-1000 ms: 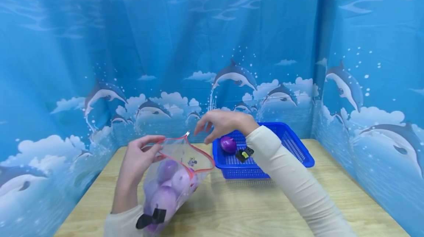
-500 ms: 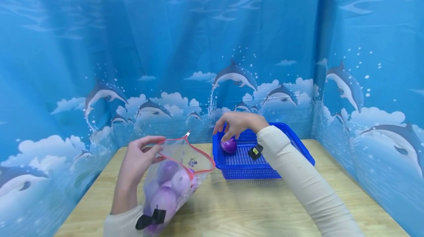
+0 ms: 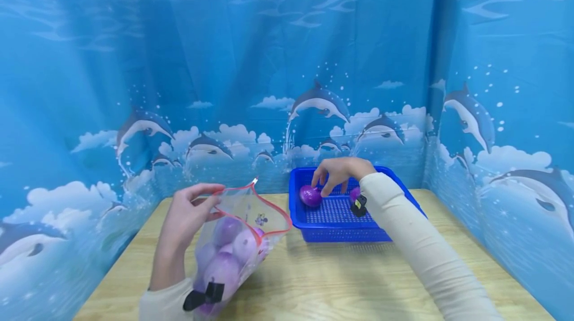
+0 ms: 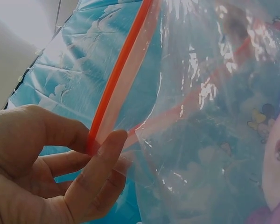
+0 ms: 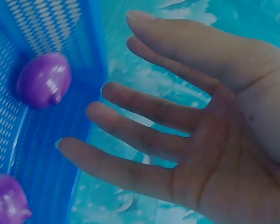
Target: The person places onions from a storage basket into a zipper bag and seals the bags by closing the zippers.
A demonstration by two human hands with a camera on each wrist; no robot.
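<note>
My left hand (image 3: pixel 186 216) pinches the red zip edge of a clear zip bag (image 4: pixel 196 126) between thumb and fingers. The bag's mouth gapes, and several purple onions (image 3: pixel 222 268) show through its lower part. Over the blue basket (image 3: pixel 323 235) hovers my right hand (image 3: pixel 336 174), with nothing in its grasp. In the right wrist view its fingers are spread and fairly straight. One shiny purple onion (image 3: pixel 309 195) lies at the basket's left side, just beside the right fingertips. Another onion (image 3: pixel 355 194) lies further right, partly hidden by the black wrist mount.
Both things rest on a light wooden table (image 3: pixel 305 281). Blue curtains (image 3: pixel 251 62) printed with dolphins close off the back and sides. The bag stands to the left of the basket, close to its near left corner.
My right hand has moved right from beside the bag's mouth to above the basket, passing over the left onion. The right-hand onion has come into view. My left hand keeps its pinch on the bag.
</note>
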